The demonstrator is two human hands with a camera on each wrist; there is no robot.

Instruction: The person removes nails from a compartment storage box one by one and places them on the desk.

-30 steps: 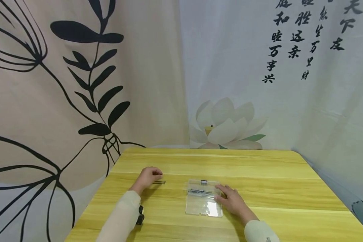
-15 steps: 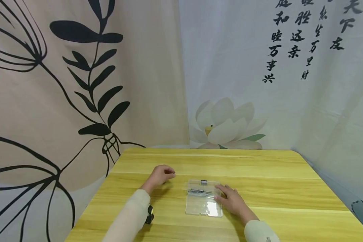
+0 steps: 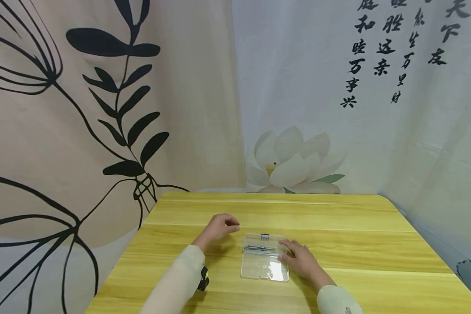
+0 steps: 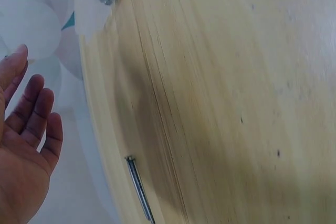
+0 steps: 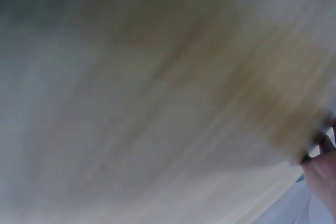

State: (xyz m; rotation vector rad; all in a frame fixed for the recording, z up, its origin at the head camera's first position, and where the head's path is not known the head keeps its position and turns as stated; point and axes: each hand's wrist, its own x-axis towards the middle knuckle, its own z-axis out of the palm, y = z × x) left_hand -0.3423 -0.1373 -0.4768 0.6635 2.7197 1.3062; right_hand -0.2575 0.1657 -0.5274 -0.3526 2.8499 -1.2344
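A clear plastic box [image 3: 264, 266] lies with its lid open on the table, several slim metal nails [image 3: 259, 248] inside its far half. My left hand [image 3: 221, 226] is raised just left of the box, fingers bent and thumb close to the index finger. In the left wrist view its fingertips are partly cut off, and I cannot tell whether they pinch a nail. Below that hand, a couple of nails [image 4: 139, 190] lie side by side on the wood; the arm hides them in the head view. My right hand [image 3: 301, 259] rests its fingertips on the box's right edge.
The wooden table [image 3: 369, 244] runs back to a printed curtain [image 3: 196, 109] behind its far edge. A black wrist device [image 3: 204, 279] hangs under the left sleeve. The right wrist view is mostly blurred.
My left hand has moved right, from over the nails on the table to near the box. The right hand and the box have stayed in place.
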